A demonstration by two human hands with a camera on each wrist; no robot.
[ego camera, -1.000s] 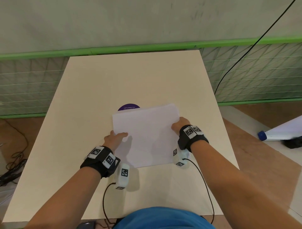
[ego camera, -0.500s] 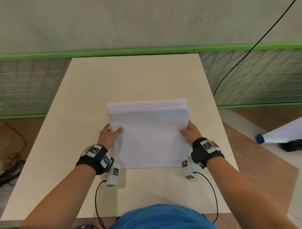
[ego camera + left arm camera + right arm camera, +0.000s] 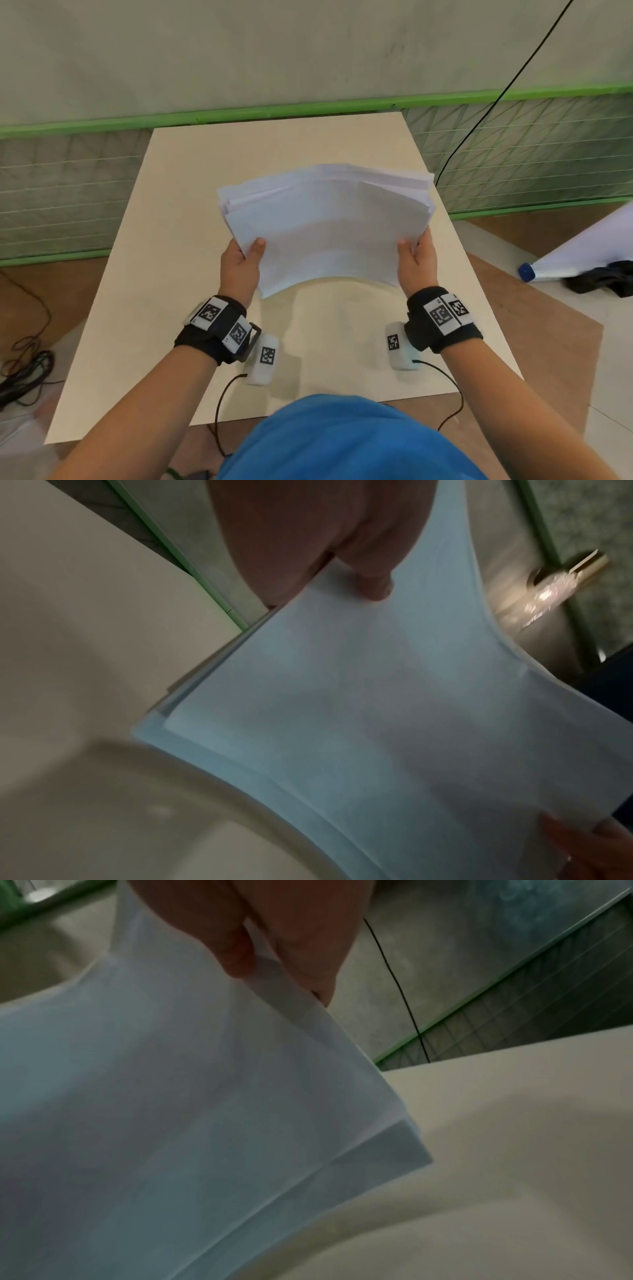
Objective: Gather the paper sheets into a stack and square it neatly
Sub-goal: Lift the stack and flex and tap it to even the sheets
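A stack of white paper sheets (image 3: 329, 226) is held above the beige table (image 3: 164, 274), bowed upward in the middle, its far edges fanned and uneven. My left hand (image 3: 245, 260) grips the stack's left edge, thumb on top and fingers hidden beneath. My right hand (image 3: 416, 255) grips the right edge the same way. The left wrist view shows the stack (image 3: 377, 723) with my left hand's (image 3: 342, 569) thumb pressed on the top sheet. In the right wrist view my right hand (image 3: 270, 950) pinches the edge of the stack (image 3: 171, 1110) between thumb and fingers.
A green-trimmed wall and mesh panel (image 3: 513, 154) stand behind the table. A black cable (image 3: 479, 116) hangs at the right. On the floor at the right lie a white roll with a blue cap (image 3: 575, 253) and a dark cloth (image 3: 603, 281); cables (image 3: 24, 370) lie at the left.
The stack lay flat on the table a second ago, with a purple disc showing behind it. Both hands gripped its sides and lifted it off the table, and it now bows upward.
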